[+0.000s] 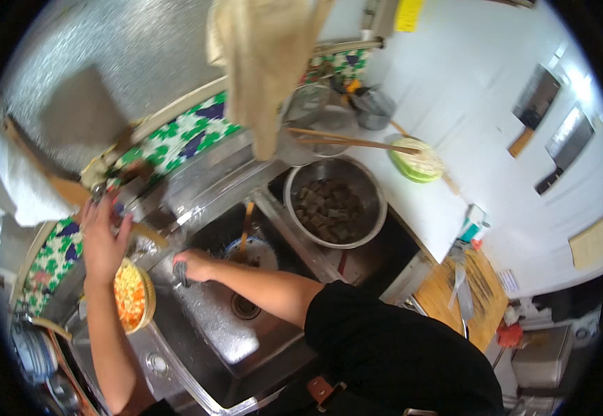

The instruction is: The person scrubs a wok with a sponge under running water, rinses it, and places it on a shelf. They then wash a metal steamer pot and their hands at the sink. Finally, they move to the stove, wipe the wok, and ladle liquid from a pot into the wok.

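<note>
My left hand (103, 239) reaches up over the sink's back ledge, thumb apart from the fingers. Its fingertips are at a small metal knob (98, 192), and whether they touch it I cannot tell. Below that hand, a yellow basket (150, 296) holds diced orange and pale yellow food (131, 296). In my right hand (197, 265) is a grey scrubbing pad (180, 272), held over the stainless steel sink (192, 322). Behind the right forearm, a patterned bowl (265, 252) sits in the sink with a wooden-handled utensil (248, 223) in it.
A steel basin (379, 208) of dark cubes (330, 210) stands right of the sink. Wooden chopsticks (353, 142) reach onto a cut cabbage (417, 161) on a white board (431, 223). Two cleavers (538, 96) hang on the wall. A beige cloth (265, 67) hangs overhead.
</note>
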`<state>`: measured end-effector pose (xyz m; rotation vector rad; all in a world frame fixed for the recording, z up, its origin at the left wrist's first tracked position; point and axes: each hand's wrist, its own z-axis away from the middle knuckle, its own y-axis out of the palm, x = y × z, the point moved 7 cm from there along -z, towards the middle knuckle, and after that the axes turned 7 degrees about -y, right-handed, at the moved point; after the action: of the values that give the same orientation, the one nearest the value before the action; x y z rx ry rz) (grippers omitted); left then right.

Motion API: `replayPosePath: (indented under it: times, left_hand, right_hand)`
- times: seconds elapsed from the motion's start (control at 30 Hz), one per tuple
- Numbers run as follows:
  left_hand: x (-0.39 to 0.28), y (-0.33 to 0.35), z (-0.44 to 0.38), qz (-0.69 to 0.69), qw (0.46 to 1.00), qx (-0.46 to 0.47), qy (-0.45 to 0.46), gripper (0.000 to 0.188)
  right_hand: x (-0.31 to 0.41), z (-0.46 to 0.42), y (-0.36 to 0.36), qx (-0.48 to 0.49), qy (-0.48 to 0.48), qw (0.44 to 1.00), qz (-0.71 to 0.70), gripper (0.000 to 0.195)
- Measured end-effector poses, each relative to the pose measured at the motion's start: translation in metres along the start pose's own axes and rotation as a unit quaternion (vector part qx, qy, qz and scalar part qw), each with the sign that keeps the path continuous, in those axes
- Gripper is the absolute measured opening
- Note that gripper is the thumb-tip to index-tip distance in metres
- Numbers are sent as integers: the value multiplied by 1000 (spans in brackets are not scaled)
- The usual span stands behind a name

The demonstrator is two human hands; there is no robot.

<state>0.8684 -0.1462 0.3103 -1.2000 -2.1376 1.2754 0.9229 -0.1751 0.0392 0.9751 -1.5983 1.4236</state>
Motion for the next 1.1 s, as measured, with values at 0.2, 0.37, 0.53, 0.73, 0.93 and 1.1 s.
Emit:
replayPosePath:
  times: [0.2,0.37,0.53,0.73,0.93,1.1]
  left_hand:
    - [-18,-2,71,-107,992,-42,55,43]
    - [-16,131,203,696,554,62,-452,58]
    - [-36,139,255,870,280,126,-387,69]
    - [-65,112,278,810,276,352,-380,18]
    - [-99,82,297,736,372,455,-336,15]
    - [-104,183,349,721,406,355,-435,14]
  right_hand:
    - [59,48,-28,4,4,984,-178,37]
    - [79,70,-30,-82,87,932,-343,40]
    - [115,112,-2,-96,-75,983,-137,53]
    - [193,183,-19,104,-341,895,268,71]
    - [179,195,31,175,-535,777,283,52]
    - [62,174,56,308,-90,830,456,30]
